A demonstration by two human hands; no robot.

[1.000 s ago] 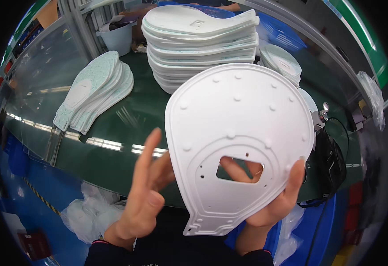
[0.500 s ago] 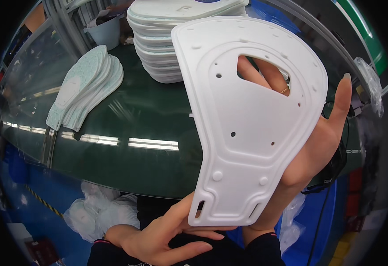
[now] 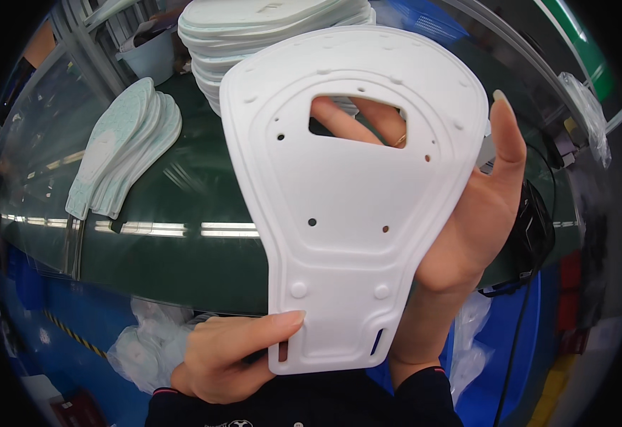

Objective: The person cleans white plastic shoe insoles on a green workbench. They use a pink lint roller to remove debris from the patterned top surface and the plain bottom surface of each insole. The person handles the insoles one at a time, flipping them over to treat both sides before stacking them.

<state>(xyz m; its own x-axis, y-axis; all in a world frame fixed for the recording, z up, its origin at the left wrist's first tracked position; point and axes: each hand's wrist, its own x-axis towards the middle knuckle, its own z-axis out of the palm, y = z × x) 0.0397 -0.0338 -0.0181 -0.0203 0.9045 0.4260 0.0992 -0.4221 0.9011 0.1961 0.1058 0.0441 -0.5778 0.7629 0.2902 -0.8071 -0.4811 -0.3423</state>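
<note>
A white moulded plastic panel [image 3: 346,185], wide and rounded at the top with a narrow slotted tail, is held up in front of me. My left hand [image 3: 229,356] grips the lower left corner of the tail, thumb on the front face, fingers behind. Behind the panel, my right hand [image 3: 478,213] supports its right side; its thumb sticks up past the edge. Some of its fingers show through the large cut-out, one wearing a ring. The palm lies behind the panel, partly hidden.
A tall stack of similar pale panels [image 3: 204,50] stands at the back of the dark green table [image 3: 176,263]. Several patterned pale green panels [image 3: 122,146] lie fanned at the left. Near the back are a light bucket [image 3: 151,60] and a blue basket [image 3: 428,20]. Clear plastic bags [image 3: 147,345] hang below.
The panel has shifted left and turned more squarely towards me. My left hand has gone from lying under the tail to pinching its corner. My right hand moved left with the panel.
</note>
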